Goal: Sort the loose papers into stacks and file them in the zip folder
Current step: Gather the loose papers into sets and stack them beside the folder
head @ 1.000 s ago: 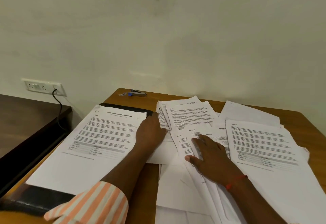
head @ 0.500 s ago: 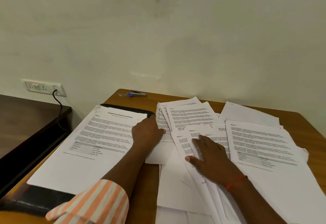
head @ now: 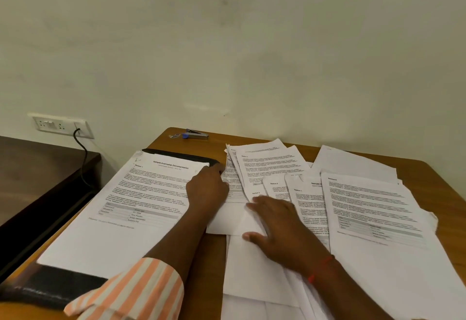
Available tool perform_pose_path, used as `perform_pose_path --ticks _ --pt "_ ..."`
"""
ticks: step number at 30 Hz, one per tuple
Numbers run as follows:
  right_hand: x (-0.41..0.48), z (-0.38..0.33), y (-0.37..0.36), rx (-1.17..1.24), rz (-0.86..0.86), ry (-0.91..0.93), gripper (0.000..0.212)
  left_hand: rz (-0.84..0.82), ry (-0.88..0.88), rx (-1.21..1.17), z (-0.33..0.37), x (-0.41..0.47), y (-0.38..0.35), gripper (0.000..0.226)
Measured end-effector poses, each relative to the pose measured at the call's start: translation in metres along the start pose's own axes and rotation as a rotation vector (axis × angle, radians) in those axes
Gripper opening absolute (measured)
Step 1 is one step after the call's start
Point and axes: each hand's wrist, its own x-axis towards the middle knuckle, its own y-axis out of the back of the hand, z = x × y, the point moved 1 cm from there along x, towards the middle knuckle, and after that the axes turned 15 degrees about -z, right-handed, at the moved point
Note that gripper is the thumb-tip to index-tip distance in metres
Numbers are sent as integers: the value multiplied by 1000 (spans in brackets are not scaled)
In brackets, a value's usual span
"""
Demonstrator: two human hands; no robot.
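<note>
- Nearest me: striped sleeve (head: 131, 292) on the left arm, crossing the near end of the zip folder (head: 50, 287). The folder lies flat on the left side of the counter (head: 211, 269), black edge showing front and back.
- Sorted stack (head: 121, 219) sits on top of the folder, title page up. My read: it's staged there to go straight in later.
- Right hand (head: 280, 229) is flat, fingers straight and spread, pressing on the loose papers (head: 277, 166) mid-counter. It's likely pinning the fan so it doesn't slide.
- Left hand (head: 206, 188) sits at the seam between sorted stack and loose papers, knuckles up, fingertips hidden. I can't tell whether it pinches a sheet or only rests.
- Right side: a second pile (head: 373, 219), table page on top, overlapping the fan's edge.
- Far edge: stapler (head: 196, 135), well apart from the paper.
- Beyond, on the left wall: socket (head: 60, 125) with a cable plugged in.
- Judgement: mid-sort, nothing filed yet.
</note>
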Motion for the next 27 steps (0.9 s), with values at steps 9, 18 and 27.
perform_pose_path --ticks 9,18,27 --pt "6 -10 -10 -28 -39 9 65 -90 -72 -73 2 6 1 40" --pt "6 -5 -8 -19 77 -9 50 -30 -72 -153 9 -1 7 43" --pt "7 -1 -8 -7 71 -31 52 709 -190 -406 24 -34 53 24"
